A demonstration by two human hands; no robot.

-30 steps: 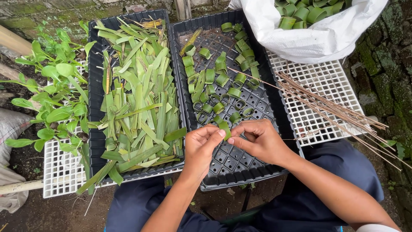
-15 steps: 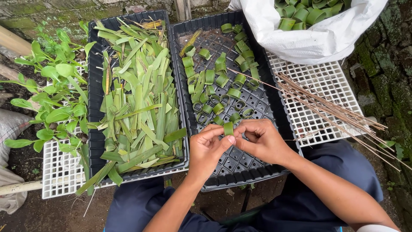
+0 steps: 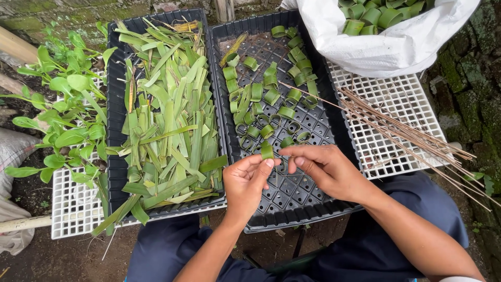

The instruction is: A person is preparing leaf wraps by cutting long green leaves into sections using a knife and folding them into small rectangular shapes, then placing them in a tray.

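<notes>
Green leaf strip (image 3: 266,150), curled into a ring, sits pinched between the fingertips of both hands over the near part of the black tray (image 3: 313,201). Left hand (image 3: 249,180) grips it from below with thumb and forefinger closed on the strip. Right hand (image 3: 326,168) has forefinger and thumb brought together just right of the ring; whether they touch the strip or hold a thin stick I cannot tell.

Progress, as a judgement: well under way, far from finished. Done: a scatter of finished rings (image 3: 271,91) lies across the far half of the black tray, and many more fill the white sack (image 3: 386,44) beyond the tray's far right corner. Left: a thick pile of flat cut leaves (image 3: 167,120) fills the second tray, just left of the black tray, so plenty of raw strips remain. A bundle of thin sticks (image 3: 402,130) lies across the white grid (image 3: 396,104) right of the black tray, one stick reaching in over the rings. Leafy plants (image 3: 57,115) stand further left, beyond the leaf pile.

Against the frame half a second back: hands have held the same spot over the tray. The ring looks a touch more closed and upright, the left fingertips drawn tighter to it. Rings, leaves, sticks and sack unchanged in place.
</notes>
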